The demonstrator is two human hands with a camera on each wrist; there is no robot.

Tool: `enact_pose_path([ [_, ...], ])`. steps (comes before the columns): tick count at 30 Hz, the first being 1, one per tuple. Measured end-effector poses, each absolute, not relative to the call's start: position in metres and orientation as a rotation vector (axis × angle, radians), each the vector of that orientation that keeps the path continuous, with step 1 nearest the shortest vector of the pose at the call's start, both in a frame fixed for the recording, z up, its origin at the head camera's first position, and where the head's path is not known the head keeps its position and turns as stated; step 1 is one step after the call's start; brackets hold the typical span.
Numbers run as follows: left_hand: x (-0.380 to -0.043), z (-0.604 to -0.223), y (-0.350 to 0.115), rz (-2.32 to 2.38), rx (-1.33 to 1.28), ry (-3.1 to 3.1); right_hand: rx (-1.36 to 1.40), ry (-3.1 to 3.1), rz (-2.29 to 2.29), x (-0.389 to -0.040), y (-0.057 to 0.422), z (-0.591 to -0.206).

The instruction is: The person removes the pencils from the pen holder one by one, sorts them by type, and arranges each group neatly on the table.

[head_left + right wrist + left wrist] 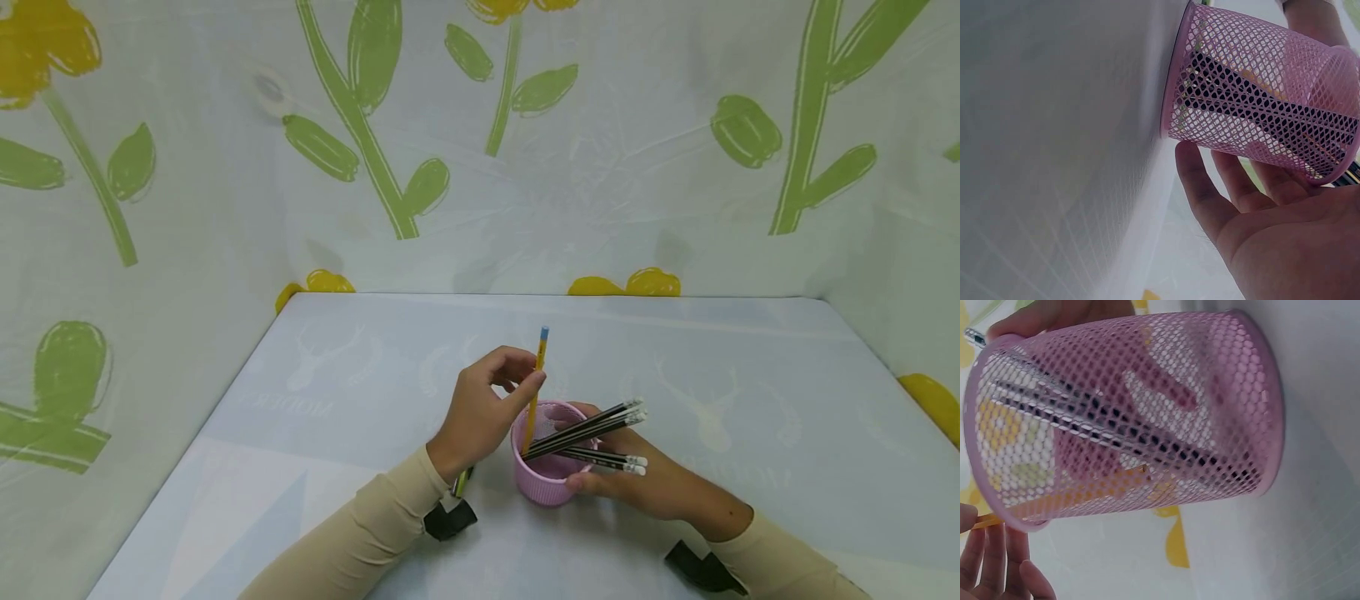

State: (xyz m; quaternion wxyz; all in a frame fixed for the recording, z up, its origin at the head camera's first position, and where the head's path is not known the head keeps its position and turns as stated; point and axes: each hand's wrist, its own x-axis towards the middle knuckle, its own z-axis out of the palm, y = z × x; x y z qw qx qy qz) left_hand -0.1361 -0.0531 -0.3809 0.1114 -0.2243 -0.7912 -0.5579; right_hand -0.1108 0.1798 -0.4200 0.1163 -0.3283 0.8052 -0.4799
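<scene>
Between thumb and fingers my left hand [491, 404] pinches a yellow pencil [533, 408], blue end up. Its lower part is inside a pink mesh pencil cup [546, 492]; through the mesh in the left wrist view, the pencil's tip [1142, 469] shows above the cup's base. My right hand [648, 475] holds the cup from the right, thumb at the near side and fingers behind. Several black-and-silver striped pencils [588, 429] lean to the right in the cup, their white ends over its rim. In the right wrist view, fingers [1200, 187] lie along the mesh wall.
The cup stands on a pale table [360, 367] with faint deer prints. Beside my left wrist lies a green and black striped thing [462, 482], partly hidden by the wrist. Black straps [450, 521] show at both wrists. A flowered cloth [600, 183] hangs behind the table.
</scene>
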Motion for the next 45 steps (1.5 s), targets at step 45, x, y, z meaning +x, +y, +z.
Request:
enact_pose_path([
  [45,-0.187,-0.376,-0.115,-1.759,-0.357,-2.669,-0.982,2.336,-1.426,-0.109,0.18,-0.42],
])
